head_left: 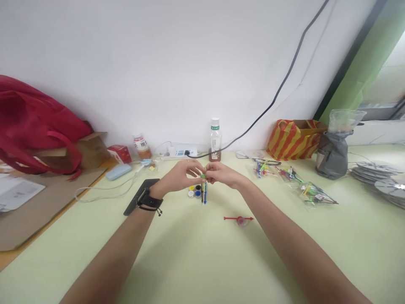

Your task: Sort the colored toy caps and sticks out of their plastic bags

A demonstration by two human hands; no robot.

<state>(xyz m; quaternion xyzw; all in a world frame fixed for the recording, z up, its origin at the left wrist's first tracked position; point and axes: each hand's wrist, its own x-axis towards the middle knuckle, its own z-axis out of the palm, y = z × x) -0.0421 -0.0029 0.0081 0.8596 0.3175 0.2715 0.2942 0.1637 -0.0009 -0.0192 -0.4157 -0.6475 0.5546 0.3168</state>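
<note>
My left hand [185,175], with a dark wristband, and my right hand [223,174] meet over the middle of the table. Between their fingertips is a small green plastic piece [203,176], partly covered by the fingers. Both hands pinch at it. Just below lie a blue arrow-shaped stick [205,196] and a dark stick [202,197], side by side. Left of these sit small round discs: yellow [191,188], black [198,187], white [190,194] and blue [198,194]. Nearer me, a red arrow [232,218] lies with a round red and clear part [241,221] at its middle.
A black phone [136,200] lies beside my left wrist. Behind the hands stands a drink bottle [215,141]; a black cable [268,105] runs past it. Bagged colourful parts [314,194], a striped bag [294,139] and stacked discs [373,171] are right; a red backpack [38,122] is left.
</note>
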